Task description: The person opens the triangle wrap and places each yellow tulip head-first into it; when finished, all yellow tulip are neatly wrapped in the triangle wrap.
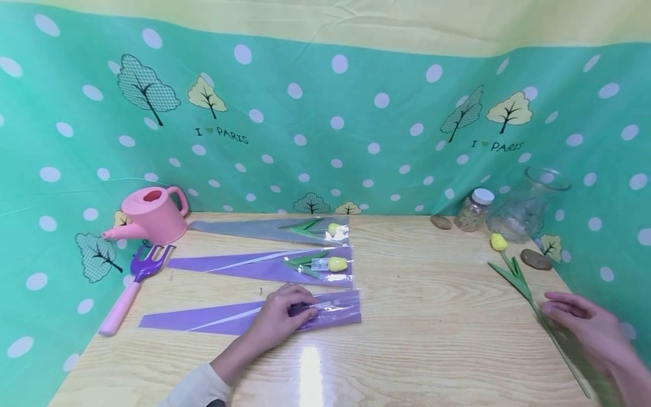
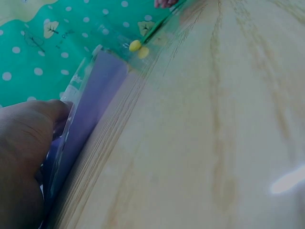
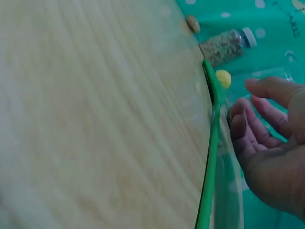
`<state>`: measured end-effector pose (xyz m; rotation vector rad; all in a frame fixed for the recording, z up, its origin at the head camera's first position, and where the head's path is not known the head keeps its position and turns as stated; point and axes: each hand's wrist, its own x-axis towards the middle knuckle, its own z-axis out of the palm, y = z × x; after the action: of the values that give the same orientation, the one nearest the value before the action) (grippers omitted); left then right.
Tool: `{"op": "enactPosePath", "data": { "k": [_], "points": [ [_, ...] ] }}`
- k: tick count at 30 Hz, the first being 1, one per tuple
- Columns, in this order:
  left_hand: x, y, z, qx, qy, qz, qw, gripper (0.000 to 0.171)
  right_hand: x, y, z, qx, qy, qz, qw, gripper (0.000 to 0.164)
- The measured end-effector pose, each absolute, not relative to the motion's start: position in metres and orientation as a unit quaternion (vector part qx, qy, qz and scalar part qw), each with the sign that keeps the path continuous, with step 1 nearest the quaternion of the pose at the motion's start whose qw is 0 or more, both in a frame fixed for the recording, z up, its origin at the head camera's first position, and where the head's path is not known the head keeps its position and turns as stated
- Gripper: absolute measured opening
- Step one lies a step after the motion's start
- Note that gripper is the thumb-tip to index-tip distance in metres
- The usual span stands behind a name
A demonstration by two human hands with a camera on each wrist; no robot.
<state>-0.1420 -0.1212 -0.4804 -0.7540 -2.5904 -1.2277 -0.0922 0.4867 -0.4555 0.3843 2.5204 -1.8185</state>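
Observation:
My left hand (image 1: 285, 312) pinches the front purple flower sleeve (image 1: 218, 318) near its wide clear end, which lies flat on the table. In the left wrist view, the purple film (image 2: 102, 81) stands up a little beside the thumb. My right hand (image 1: 592, 325) is at the right edge, next to the stem of a loose yellow tulip (image 1: 520, 280), fingers loosely bent and holding nothing. In the right wrist view, the green stem (image 3: 212, 157) runs just left of the fingers (image 3: 243, 126). Whether a fingertip touches it, I cannot tell.
Behind lie a purple sleeve (image 1: 244, 265) and a greyish sleeve (image 1: 254, 229), each with a yellow tulip. At left are a pink watering can (image 1: 157, 217) and a garden fork (image 1: 124, 305). Stones (image 1: 536, 259), a pebble jar (image 1: 471, 212) and a glass vase (image 1: 519, 209) stand at right.

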Motion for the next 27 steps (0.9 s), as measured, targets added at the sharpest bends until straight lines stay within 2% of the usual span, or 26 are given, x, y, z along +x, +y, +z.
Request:
{"op": "enactPosePath", "data": {
  "k": [6, 8, 12, 15, 22, 27],
  "points": [
    [-0.142, -0.121, -0.481, -0.254, -0.87, -0.413, 0.09, 0.019, -0.09, 0.494, -0.459, 0.17, 0.859, -0.482, 0.03, 0.016],
    [-0.142, -0.122, -0.481, -0.252, -0.871, -0.412, 0.088, 0.018, -0.091, 0.494, -0.46, 0.185, 0.868, -0.459, 0.035, 0.023],
    [-0.142, -0.122, -0.481, -0.254, -0.871, -0.411, 0.089, 0.018, -0.09, 0.491, -0.458, 0.194, 0.878, -0.434, 0.051, 0.051],
    [-0.141, -0.122, -0.481, -0.26, -0.869, -0.41, 0.097, 0.018, -0.089, 0.483, -0.457, 0.186, 0.894, -0.404, 0.048, 0.064],
    [-0.141, -0.124, -0.482, -0.262, -0.867, -0.414, 0.097, 0.019, -0.094, 0.463, -0.451, 0.158, 0.95, -0.27, -0.006, 0.049],
    [-0.142, -0.124, -0.482, -0.265, -0.866, -0.414, 0.094, 0.019, -0.093, 0.461, -0.447, 0.166, 0.948, -0.272, -0.001, 0.047]
  ]
}}
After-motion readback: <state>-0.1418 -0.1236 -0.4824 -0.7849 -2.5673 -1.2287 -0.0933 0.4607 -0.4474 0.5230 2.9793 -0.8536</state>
